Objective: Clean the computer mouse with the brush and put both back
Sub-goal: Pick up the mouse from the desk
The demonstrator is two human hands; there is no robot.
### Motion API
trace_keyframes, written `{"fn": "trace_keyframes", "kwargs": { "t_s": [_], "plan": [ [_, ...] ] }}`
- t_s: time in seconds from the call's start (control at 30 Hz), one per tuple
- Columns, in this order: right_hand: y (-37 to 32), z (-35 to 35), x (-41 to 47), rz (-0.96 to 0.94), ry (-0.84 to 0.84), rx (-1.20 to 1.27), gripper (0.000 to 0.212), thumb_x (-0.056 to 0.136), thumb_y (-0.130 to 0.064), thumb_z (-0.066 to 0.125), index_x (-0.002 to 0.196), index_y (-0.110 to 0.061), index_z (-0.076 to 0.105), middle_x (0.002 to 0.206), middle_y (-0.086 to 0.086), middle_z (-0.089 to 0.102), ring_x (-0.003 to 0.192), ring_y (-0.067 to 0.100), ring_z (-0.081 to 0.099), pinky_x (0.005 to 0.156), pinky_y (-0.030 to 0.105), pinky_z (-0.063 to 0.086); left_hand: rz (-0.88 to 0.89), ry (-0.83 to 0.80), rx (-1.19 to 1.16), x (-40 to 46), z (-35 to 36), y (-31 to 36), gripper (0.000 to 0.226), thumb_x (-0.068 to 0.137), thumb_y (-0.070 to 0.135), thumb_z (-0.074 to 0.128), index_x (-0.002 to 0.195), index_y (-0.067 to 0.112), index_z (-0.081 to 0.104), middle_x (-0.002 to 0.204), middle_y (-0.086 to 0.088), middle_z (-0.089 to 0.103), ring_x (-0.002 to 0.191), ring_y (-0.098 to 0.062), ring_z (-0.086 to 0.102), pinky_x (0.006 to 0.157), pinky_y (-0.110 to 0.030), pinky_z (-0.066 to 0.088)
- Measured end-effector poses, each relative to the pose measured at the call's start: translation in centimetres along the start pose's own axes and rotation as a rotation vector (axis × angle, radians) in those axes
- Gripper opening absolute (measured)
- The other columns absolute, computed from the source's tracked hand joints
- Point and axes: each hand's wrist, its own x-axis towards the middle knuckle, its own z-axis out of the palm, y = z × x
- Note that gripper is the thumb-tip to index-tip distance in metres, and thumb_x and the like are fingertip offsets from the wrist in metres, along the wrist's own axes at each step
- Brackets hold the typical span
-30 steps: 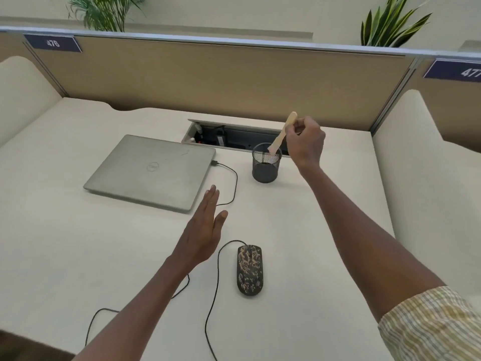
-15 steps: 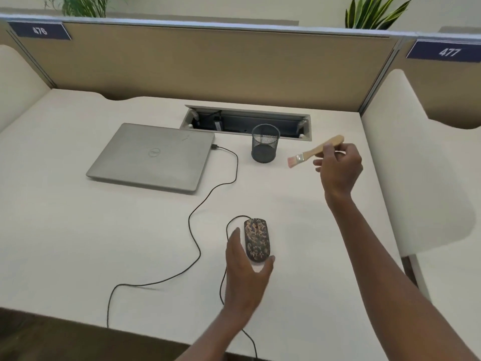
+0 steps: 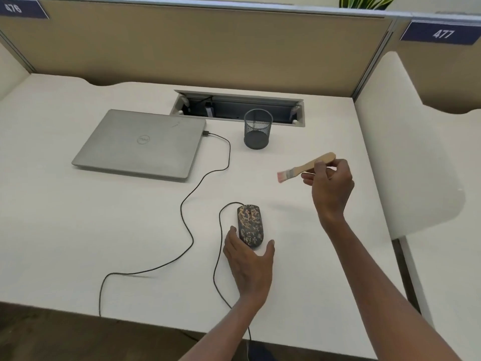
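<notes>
The wide cream-white desk [image 3: 78, 230] is carrying everything, and a closed grey laptop [image 3: 140, 144] is lying on its far left part. Near the middle back, a black wire-mesh pen cup [image 3: 257, 128] is standing upright and looking empty, which I judge to be where the brush belongs. The left hand [image 3: 250, 259] is cupping the near end of the dark, mottled brown-and-black corded computer mouse [image 3: 250, 225], fingers spread narrowly to either side; whether they are gripping it or only touching is hard to tell. The right hand [image 3: 330, 183] is pinching the small wooden-handled brush with pale pink bristles [image 3: 304, 166] in the air, well apart from the mouse, bristles pointing left. Judging from this, no brushing is happening yet; the cleaning and both returns are still ahead. The mouse's cable [image 3: 205, 178] is running off the desk's near edge, its end hidden.
</notes>
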Motion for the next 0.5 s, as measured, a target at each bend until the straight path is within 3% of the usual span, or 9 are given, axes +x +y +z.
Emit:
{"fn": "trace_keyframes", "kwargs": {
  "t_s": [0.2, 0.5],
  "plan": [
    [0.8, 0.1, -0.3, 0.011, -0.053, 0.0, 0.007, 0.097, -0.019, 0.056, 0.094, -0.012, 0.054, 0.066, -0.008, 0.073, 0.06, 0.015, 0.077, 0.077, 0.05, 0.063, 0.009, 0.07, 0.063, 0.6, 0.9, -0.1, 0.095, 0.072, 0.043, 0.086, 0.145, 0.007, 0.037, 0.141, -0.009, 0.05, 0.131, -0.027, 0.044, 0.112, -0.039, 0.041],
    [1.3, 0.6, 0.0, -0.009, -0.11, 0.002, 0.009, 0.097, -0.02, 0.057, 0.095, -0.011, 0.054, 0.055, -0.019, 0.07, 0.058, 0.011, 0.075, 0.073, 0.051, 0.064, -0.001, 0.174, 0.032, 0.8, 1.7, -0.2, 0.089, 0.071, 0.034, 0.089, 0.141, 0.005, 0.044, 0.129, -0.009, 0.058, 0.121, -0.028, 0.052, 0.107, -0.043, 0.044]
  ]
}}
